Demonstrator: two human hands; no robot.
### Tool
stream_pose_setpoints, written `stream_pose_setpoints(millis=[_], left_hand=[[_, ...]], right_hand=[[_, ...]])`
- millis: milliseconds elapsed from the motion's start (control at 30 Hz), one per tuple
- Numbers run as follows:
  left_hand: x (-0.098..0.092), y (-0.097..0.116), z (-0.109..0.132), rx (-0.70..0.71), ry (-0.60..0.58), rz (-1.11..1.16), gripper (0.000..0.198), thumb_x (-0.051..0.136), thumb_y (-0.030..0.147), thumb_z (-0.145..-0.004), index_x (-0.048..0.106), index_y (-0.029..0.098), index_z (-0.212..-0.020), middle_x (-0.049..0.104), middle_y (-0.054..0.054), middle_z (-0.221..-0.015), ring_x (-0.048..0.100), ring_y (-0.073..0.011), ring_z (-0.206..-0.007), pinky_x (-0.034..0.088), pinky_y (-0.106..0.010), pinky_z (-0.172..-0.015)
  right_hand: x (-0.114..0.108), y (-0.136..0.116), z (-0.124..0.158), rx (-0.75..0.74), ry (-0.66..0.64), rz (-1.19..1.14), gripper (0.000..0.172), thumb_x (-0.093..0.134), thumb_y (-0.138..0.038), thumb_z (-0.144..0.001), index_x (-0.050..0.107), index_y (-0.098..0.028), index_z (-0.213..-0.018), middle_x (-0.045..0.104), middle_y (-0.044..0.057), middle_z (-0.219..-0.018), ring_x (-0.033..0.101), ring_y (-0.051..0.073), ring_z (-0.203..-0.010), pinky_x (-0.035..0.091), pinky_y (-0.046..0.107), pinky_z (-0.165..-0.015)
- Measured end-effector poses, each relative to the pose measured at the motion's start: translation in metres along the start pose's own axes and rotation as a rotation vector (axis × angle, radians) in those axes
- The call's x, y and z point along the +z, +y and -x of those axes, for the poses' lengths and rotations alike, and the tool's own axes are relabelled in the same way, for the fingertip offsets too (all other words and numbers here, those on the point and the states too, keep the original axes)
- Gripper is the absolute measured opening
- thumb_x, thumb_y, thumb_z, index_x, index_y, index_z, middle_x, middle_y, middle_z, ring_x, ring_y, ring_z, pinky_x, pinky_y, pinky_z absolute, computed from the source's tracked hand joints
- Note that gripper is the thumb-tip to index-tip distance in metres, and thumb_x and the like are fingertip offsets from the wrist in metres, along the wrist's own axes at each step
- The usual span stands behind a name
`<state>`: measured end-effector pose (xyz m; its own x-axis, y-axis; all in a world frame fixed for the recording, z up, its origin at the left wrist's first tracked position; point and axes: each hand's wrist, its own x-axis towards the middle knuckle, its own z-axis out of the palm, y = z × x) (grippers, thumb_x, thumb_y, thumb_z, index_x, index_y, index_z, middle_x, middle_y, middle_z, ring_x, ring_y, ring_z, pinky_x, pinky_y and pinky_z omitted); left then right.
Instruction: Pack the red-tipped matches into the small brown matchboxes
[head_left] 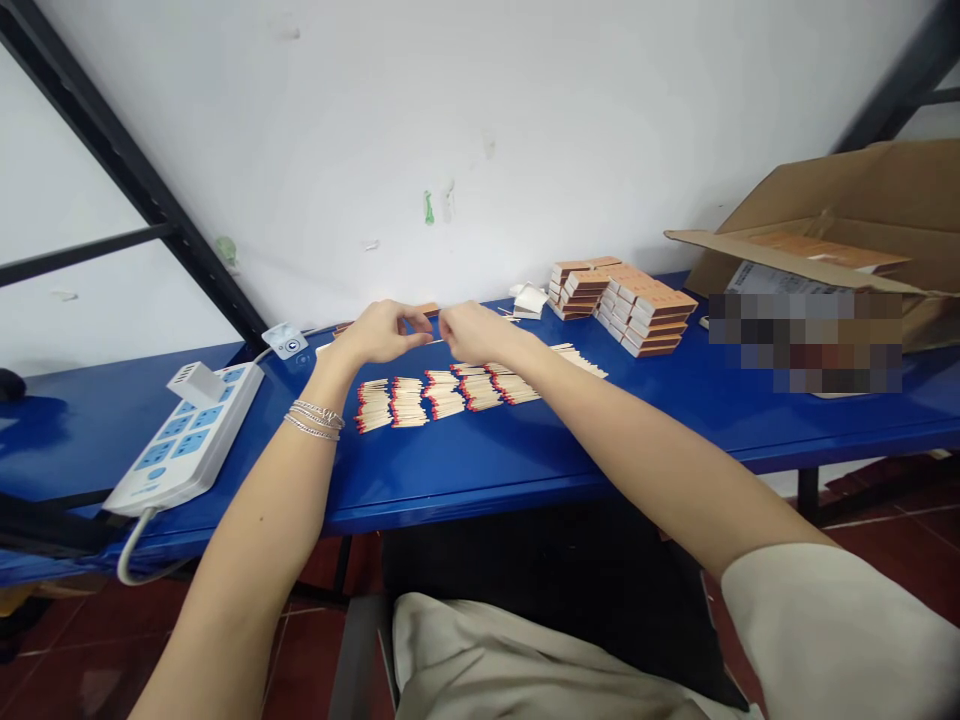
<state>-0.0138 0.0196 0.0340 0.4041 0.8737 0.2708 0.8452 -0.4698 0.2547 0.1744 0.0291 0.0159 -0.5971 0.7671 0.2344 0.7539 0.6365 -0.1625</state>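
The fingertips [421, 316] of the left hand [379, 333] and the right hand [472, 333] are curled almost closed and come very near each other, and they seem to pinch something thin, maybe one wooden match, but from this view I cannot tell it surely. Just below the hands lie the rows of red-headed wooden matches [442, 395] on the blue table [675, 425]. These matches are light, stiff and fragile, so it is better to take them gently by the bare stick, not by the head. Behind the rows stand stacked matchboxes [645, 312], left of the rows is a white power strip [184, 435], and right of them an open cardboard box [825, 215]
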Motion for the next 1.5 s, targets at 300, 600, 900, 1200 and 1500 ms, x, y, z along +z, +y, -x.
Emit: stream_pose_setpoints(millis=[300,600,900,1200,1500], left_hand=[[-0.001,-0.005,0.001,0.062,-0.09,0.249,0.026,0.066,0.031,-0.068,0.073,0.014,-0.086,0.074,-0.004,-0.08,0.065,-0.0186,-0.074,0.049,-0.03,-0.071],[0.0,-0.015,0.0,-0.094,-0.295,-0.067,0.019,0.068,0.027,-0.065,0.077,0.019,-0.08,0.073,-0.003,-0.079,0.064,-0.0192,-0.077,0.048,-0.029,-0.071],[-0.002,-0.021,0.0,-0.172,-0.453,-0.096,0.019,0.069,0.031,-0.064,0.078,0.026,-0.08,0.077,-0.001,-0.086,0.067,-0.0184,-0.079,0.046,-0.026,-0.069],[-0.009,-0.014,0.004,-0.134,-0.467,-0.054,0.018,0.068,0.029,-0.062,0.078,0.027,-0.077,0.076,0.0,-0.081,0.065,-0.0163,-0.072,0.044,-0.024,-0.065],[-0.005,-0.021,0.002,-0.139,-0.386,-0.047,0.021,0.064,0.027,-0.065,0.077,0.025,-0.081,0.076,-0.003,-0.09,0.067,-0.0192,-0.083,0.047,-0.028,-0.074]], right_hand=[[0.011,-0.014,0.003,-0.12,0.161,-0.057,0.029,0.049,-0.008,-0.086,0.056,-0.01,-0.114,0.069,0.018,-0.107,0.066,0.025,-0.089,0.047,0.032,-0.072],[0.014,0.007,-0.005,-0.021,0.194,-0.122,0.025,0.055,-0.021,-0.086,0.06,-0.015,-0.11,0.069,0.013,-0.107,0.064,0.023,-0.09,0.046,0.031,-0.075],[0.007,0.056,-0.014,0.262,0.227,-0.113,0.026,0.058,-0.024,-0.084,0.067,-0.015,-0.107,0.07,0.014,-0.111,0.065,0.024,-0.098,0.049,0.035,-0.086],[0.016,0.088,-0.015,0.376,0.142,-0.108,0.025,0.064,-0.017,-0.079,0.073,-0.014,-0.102,0.073,0.013,-0.106,0.066,0.022,-0.101,0.048,0.027,-0.088],[0.034,0.081,-0.022,0.339,0.06,-0.062,0.024,0.062,-0.02,-0.083,0.074,-0.011,-0.102,0.072,0.017,-0.112,0.066,0.025,-0.105,0.049,0.029,-0.089]])
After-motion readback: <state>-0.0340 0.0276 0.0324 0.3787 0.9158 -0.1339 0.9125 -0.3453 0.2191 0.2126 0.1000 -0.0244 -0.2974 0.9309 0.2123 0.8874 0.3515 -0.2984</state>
